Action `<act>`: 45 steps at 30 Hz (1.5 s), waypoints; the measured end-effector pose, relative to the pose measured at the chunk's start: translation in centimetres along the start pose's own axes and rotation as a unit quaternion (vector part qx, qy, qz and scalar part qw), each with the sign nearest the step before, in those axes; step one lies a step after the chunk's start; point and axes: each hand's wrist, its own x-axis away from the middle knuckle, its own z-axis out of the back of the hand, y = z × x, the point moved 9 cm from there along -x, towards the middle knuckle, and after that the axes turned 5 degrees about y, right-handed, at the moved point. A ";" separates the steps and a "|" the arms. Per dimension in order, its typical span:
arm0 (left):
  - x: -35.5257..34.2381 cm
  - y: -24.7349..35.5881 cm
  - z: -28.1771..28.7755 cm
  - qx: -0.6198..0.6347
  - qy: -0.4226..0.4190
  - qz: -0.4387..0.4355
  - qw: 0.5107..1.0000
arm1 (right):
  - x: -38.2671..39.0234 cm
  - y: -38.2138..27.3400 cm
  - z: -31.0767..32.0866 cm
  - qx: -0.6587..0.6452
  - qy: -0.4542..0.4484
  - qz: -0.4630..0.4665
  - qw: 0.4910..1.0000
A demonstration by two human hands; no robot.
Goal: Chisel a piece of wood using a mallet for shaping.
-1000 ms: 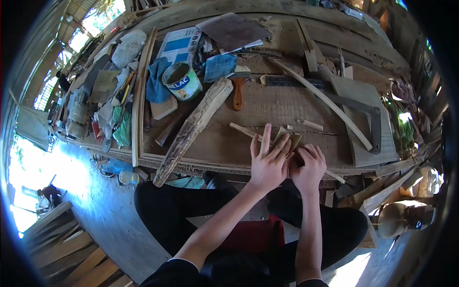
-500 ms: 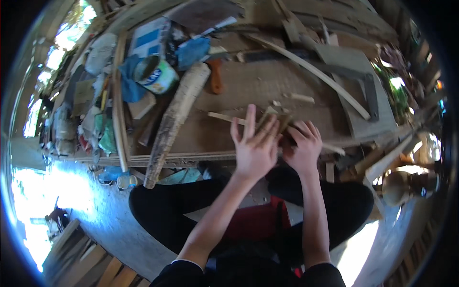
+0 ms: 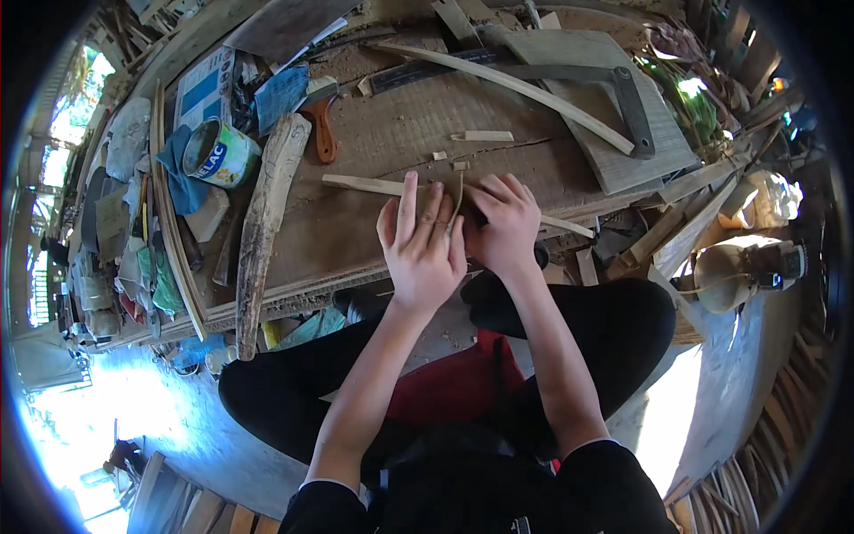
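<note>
My left hand (image 3: pixel 420 245) lies with spread fingers across a pale thin wooden strip (image 3: pixel 358 183) on the workbench. Beside its thumb a thin tan piece (image 3: pixel 458 200), seen nearly edge-on, is between both hands; its material is unclear. My right hand (image 3: pixel 504 222) has its fingers curled at that piece, and what they grip is hidden. The strip's other end (image 3: pixel 569 226) shows right of it. Small wood offcuts (image 3: pixel 485 136) lie just beyond my fingers.
The cluttered bench (image 3: pixel 374 125) bears a long rough branch (image 3: pixel 271 222), paint can (image 3: pixel 218 153), orange-handled scraper (image 3: pixel 322 133), square (image 3: pixel 636 116), curved batten (image 3: pixel 551 98), board (image 3: pixel 614 169) and piles of cloths and scrap. A jug-like container (image 3: pixel 729 276) stands right of my knee.
The whole view has shifted, with bench items now higher and further left in the picture. The tan piece between my hands now appears more edge-on, and my right hand's fingers remain curled.
</note>
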 end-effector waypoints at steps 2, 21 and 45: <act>0.1 0.1 0.4 0.009 0.027 -0.006 1.000 | 0.5 0.3 0.2 -0.002 -0.001 -0.003 1.000; -0.4 -0.8 1.6 0.088 0.090 0.112 0.986 | 0.3 0.0 0.6 -0.025 0.024 -0.014 0.999; -2.2 -1.6 -0.1 0.048 -0.024 -0.021 0.998 | -0.1 -0.7 0.0 -0.003 -0.023 -0.018 1.000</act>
